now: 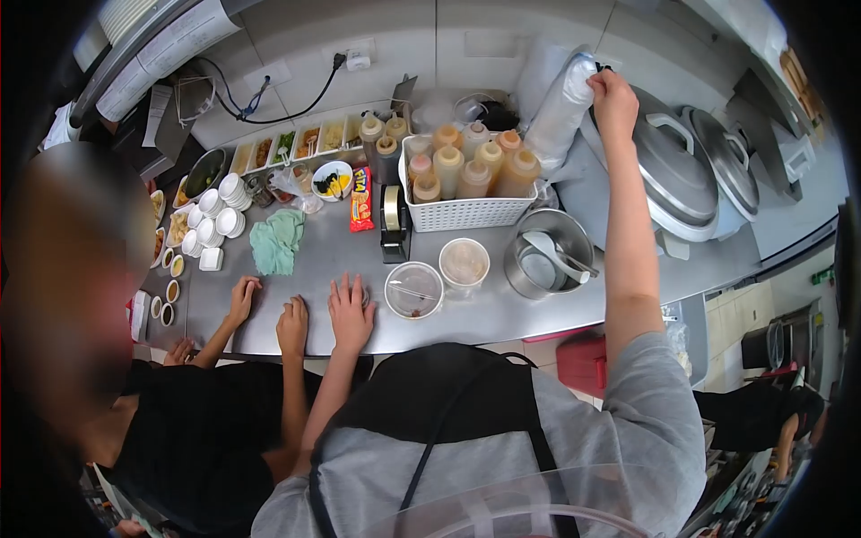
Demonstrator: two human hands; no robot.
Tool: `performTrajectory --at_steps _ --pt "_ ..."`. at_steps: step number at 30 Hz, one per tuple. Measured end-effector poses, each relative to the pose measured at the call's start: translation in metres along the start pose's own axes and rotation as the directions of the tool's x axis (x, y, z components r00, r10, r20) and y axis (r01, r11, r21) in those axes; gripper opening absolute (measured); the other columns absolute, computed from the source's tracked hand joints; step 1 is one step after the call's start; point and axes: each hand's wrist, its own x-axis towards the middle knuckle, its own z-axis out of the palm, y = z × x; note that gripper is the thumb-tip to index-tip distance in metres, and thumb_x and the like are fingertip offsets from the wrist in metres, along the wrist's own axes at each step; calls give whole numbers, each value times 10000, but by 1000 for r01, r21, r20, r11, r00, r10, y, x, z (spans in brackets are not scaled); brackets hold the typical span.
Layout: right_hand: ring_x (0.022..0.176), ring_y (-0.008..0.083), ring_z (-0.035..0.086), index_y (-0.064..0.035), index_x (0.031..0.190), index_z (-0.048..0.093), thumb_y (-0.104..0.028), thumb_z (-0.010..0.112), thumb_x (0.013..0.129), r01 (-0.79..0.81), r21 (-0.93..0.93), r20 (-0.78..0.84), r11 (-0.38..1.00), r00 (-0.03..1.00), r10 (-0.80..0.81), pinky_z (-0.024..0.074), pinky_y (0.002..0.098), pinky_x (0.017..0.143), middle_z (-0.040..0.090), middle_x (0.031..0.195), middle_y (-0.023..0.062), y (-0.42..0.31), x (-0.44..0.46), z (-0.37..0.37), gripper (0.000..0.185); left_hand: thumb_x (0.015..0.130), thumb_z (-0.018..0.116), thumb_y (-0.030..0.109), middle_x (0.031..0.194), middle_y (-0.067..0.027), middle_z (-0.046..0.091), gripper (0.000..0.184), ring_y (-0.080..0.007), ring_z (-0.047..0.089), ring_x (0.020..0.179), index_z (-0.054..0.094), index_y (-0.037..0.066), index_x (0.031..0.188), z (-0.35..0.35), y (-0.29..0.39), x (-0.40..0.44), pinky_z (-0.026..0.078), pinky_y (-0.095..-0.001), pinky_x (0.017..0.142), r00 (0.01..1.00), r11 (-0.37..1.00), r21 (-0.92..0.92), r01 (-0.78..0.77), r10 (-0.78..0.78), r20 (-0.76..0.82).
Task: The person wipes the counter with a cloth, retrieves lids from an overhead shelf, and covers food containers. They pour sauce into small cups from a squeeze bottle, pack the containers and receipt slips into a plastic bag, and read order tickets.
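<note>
My left hand [351,316] lies flat on the steel counter, fingers stretched out, beside a round lidded takeaway bowl [414,290]. A second lidded tub [465,263] stands just behind that bowl. My right arm reaches to the back of the counter, where my right hand [615,100] pinches the top of a roll of clear plastic bags [560,112]. The roll leans upright against the wall, next to a white basket [471,214] of sauce bottles. My right fingertips are partly hidden by the hand itself.
A steel pot [549,255] with utensils and large lidded pots [668,166] stand at right. A tape dispenser [395,224], red snack packet [361,199], green cloth [277,241] and small white cups [215,215] sit leftward. A co-worker's hand [292,326] rests close to my left.
</note>
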Motion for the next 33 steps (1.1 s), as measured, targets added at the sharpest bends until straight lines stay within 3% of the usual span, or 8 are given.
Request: performTrajectory --at_steps 9,14,18,20,24,29,31,33 --pt "706 322 589 -82 767 603 -141 579 751 -70 139 49 988 997 64 455 392 612 614 732 133 3 50 -5 66 703 662 286 1358 -169 269 641 -420 185 1257 401 76 1251 -50 19 36 181 -538 991 982 993 -118 -8 -14 -189" --pt "620 191 613 -9 835 547 -37 476 776 -123 365 -17 923 990 139 471 324 570 608 653 112 -1 88 -9 96 704 668 227 1340 -163 318 507 -403 244 1242 505 68 1157 -85 42 73 233 -483 993 939 971 -187 -147 77 -337" --pt "694 192 630 20 958 446 -71 439 864 -323 573 201 753 946 254 519 270 609 599 751 139 -26 84 12 131 698 674 196 1331 -158 339 443 -394 263 1238 551 56 1100 -93 62 102 247 -471 992 934 957 -211 -197 118 -338" --pt "738 204 629 -5 980 438 -140 458 894 -363 909 352 206 932 87 518 268 628 593 765 116 -72 74 -5 161 679 685 151 1325 -141 356 412 -370 275 1244 576 99 1073 -102 79 115 259 -454 998 898 912 -214 -350 261 -355" --pt "785 208 627 -24 970 466 -188 463 901 -428 903 428 -23 904 -6 519 270 656 591 791 101 -131 37 -18 178 606 729 197 1384 -128 262 426 -397 186 1276 620 172 1017 -116 108 136 235 -487 1005 840 858 -148 -491 422 -341" --pt "857 218 602 -10 982 498 -201 473 891 -603 636 661 -482 748 -64 495 335 766 601 924 162 -171 -9 27 214 569 745 239 1371 -117 272 373 -394 178 1269 659 231 931 -132 122 140 253 -486 997 722 786 -49 -617 540 -433" --pt "935 240 571 4 1052 487 -265 461 895 -626 133 774 -769 550 -314 464 352 824 568 1053 172 -182 -26 41 313 578 738 229 1331 -123 347 360 -380 250 1247 659 196 928 -127 121 142 286 -478 977 697 784 -49 -619 519 -495" --pt "976 251 548 -8 1092 473 -295 444 899 -706 138 750 -695 532 -392 446 358 847 550 1094 166 -204 -48 48 348 618 698 123 1144 -123 518 308 -316 471 1075 644 101 921 -118 118 143 395 -414 875 611 732 -145 -666 424 -668"
